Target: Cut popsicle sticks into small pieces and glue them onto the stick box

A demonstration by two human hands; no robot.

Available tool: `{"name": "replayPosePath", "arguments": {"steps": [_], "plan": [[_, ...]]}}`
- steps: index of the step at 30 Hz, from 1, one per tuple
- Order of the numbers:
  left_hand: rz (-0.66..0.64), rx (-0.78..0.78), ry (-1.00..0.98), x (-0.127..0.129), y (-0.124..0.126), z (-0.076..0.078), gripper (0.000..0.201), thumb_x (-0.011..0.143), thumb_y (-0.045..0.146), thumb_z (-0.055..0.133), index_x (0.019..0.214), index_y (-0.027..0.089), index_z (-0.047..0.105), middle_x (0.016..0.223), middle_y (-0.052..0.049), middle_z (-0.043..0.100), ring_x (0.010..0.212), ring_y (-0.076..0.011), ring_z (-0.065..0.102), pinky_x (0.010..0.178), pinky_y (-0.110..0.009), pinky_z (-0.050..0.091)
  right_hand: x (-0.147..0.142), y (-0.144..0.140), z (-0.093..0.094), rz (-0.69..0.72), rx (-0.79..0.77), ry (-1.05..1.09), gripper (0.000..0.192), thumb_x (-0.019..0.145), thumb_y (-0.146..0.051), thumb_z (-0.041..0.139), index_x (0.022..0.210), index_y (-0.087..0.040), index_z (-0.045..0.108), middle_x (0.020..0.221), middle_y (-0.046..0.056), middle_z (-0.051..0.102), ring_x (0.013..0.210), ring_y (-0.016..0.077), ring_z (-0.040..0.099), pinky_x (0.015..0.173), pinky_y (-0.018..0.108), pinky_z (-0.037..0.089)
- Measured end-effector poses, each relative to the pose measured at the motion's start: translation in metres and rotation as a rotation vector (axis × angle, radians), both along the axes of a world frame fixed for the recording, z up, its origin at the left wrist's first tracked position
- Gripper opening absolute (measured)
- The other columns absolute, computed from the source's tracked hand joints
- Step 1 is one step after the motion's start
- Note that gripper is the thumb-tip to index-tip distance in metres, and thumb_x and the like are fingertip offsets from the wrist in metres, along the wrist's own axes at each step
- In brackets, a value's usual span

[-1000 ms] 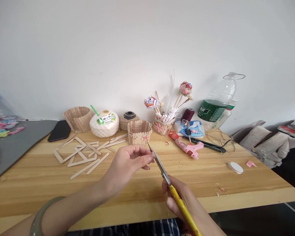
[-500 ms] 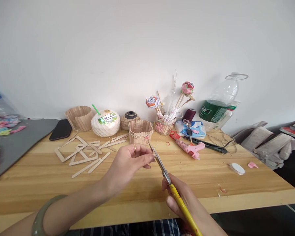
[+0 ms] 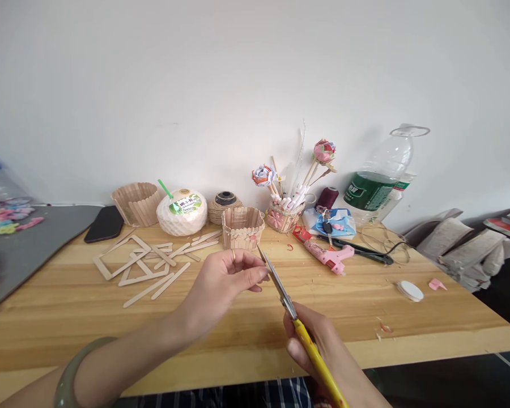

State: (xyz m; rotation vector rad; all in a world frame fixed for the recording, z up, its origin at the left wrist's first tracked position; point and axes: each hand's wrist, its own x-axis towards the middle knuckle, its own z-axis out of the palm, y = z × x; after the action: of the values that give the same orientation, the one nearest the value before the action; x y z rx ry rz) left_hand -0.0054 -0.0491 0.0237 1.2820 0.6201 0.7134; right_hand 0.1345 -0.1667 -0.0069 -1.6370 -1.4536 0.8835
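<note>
My right hand (image 3: 312,334) is wrapped round a pair of scissors (image 3: 284,296) with yellow handles, their blades pointing up and away to the left. The blades look nearly closed. My left hand (image 3: 233,277) is pinched, its fingertips right beside the blades; what lies between them is too small to make out. A ring is on one finger and a bangle (image 3: 70,368) on that wrist. Just beyond the fingertips stands a small basket (image 3: 242,229) made of craft sticks, with a twisted cord round its rim.
Loose craft sticks (image 3: 147,290) and stick frames lie at left, before a phone (image 3: 105,223), another stick basket (image 3: 136,205) and a white coconut (image 3: 182,214). A twine spool (image 3: 224,207), flower pot (image 3: 284,220), pink glue gun (image 3: 327,256), bottle (image 3: 376,181) and white round lid (image 3: 410,290) stand or lie beyond and right.
Almost nothing differs. My right hand's fingers have shifted very slightly on the scissors, while my left hand keeps its pinch in the same place.
</note>
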Motion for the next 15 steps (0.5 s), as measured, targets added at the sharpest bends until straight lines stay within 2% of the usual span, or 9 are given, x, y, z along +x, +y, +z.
{"name": "replayPosePath", "arguments": {"steps": [9,15], "plan": [[0.012,0.021,-0.001,0.001,-0.001,0.002,0.008,0.070,0.022,0.071,0.071,0.015,0.068,0.067,0.001,0.066,0.061,-0.0087,0.058,0.059,-0.019,0.050,0.004,-0.003,-0.014,-0.040,0.008,-0.063,0.055,0.073,-0.072,0.045,0.060,-0.022,0.028,0.058,-0.006,0.026,0.055,0.0107,0.021,0.048,0.024,0.017],[0.008,0.009,-0.015,-0.001,-0.002,0.003,0.009,0.069,0.024,0.072,0.070,0.015,0.068,0.067,0.001,0.066,0.061,-0.0086,0.058,0.059,-0.019,0.051,0.006,-0.004,-0.021,-0.082,0.045,-0.087,0.055,0.072,-0.070,0.050,0.058,-0.021,0.028,0.056,-0.006,0.029,0.054,0.0104,0.023,0.047,0.024,0.018]]}}
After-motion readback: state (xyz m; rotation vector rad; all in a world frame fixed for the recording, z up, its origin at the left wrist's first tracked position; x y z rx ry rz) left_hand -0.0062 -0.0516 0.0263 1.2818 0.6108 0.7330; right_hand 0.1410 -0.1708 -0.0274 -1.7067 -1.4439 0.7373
